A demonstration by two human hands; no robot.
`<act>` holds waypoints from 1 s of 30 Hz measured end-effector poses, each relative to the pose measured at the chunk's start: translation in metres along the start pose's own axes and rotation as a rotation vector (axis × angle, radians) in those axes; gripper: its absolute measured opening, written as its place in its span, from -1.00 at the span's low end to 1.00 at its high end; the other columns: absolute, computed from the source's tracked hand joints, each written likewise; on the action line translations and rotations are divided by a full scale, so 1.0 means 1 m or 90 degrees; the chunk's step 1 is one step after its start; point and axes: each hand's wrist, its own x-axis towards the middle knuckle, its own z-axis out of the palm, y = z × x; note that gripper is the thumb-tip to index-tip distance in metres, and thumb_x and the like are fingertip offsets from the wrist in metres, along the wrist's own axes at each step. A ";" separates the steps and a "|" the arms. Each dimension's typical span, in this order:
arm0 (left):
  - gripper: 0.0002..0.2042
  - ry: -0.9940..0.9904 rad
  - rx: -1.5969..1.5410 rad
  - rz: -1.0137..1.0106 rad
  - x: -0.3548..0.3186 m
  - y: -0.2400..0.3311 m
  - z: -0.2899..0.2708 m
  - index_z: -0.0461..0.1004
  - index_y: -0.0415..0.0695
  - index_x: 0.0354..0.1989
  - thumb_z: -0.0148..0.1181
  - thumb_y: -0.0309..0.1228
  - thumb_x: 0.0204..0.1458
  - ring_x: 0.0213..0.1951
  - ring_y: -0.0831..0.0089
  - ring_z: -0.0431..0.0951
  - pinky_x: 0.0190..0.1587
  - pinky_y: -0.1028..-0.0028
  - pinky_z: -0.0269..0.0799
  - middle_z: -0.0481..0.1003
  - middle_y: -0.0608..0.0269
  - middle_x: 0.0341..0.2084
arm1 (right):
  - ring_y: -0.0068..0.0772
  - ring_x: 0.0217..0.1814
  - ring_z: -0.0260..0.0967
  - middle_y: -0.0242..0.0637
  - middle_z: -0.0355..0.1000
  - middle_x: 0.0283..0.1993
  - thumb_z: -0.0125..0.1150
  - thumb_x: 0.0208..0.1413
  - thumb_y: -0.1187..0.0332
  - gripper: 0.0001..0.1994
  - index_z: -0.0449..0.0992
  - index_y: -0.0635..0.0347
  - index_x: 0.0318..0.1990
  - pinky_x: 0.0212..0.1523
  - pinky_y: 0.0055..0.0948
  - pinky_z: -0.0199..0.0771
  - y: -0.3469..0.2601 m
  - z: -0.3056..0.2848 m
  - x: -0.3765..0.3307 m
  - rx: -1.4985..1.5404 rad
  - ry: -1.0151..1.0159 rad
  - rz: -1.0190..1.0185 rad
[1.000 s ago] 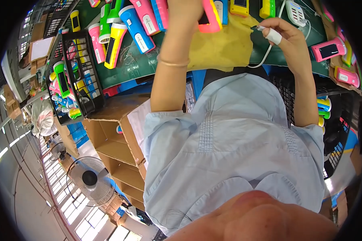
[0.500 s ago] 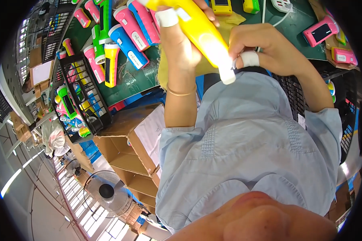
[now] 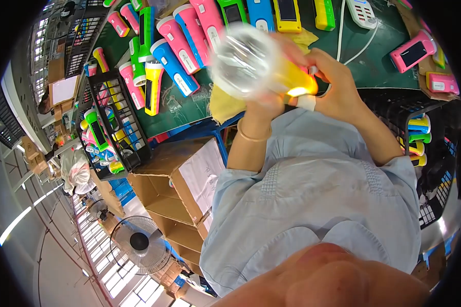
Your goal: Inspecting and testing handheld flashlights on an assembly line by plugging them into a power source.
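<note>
A yellow flashlight is held over the near edge of the green table, its wide clear lens turned up toward me and blurred by motion. My left hand wraps round the flashlight from below and behind; the lens hides most of its fingers. At the narrow tail end, where a bright white glow shows, my right hand grips with thumb and forefinger. White tape is wound round the right thumb. Beneath the flashlight lies a yellow cloth, and several pink, blue, green and yellow flashlights lie beyond it.
A black basket of flashlights stands at the left, another black basket at the right. A white multi-port charger with cables sits at the back. Below the table edge are cardboard shelves; a fan stands farther left.
The flashlight has swung round so its lens now faces up toward me. Both hands have turned with it, the left moving right and down. The view has shifted slightly.
</note>
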 end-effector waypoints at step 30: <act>-0.31 -0.060 0.139 -0.290 -0.009 0.012 -0.012 -0.19 -0.25 0.15 0.10 -0.61 -0.12 -0.17 0.35 0.39 -0.13 0.44 0.35 0.27 0.09 -0.13 | -0.46 -0.59 0.14 -0.29 0.20 -0.62 -0.07 0.15 0.31 -0.74 0.31 0.33 -0.49 -0.54 -0.49 0.13 -0.014 -0.034 0.021 0.062 -0.157 -0.011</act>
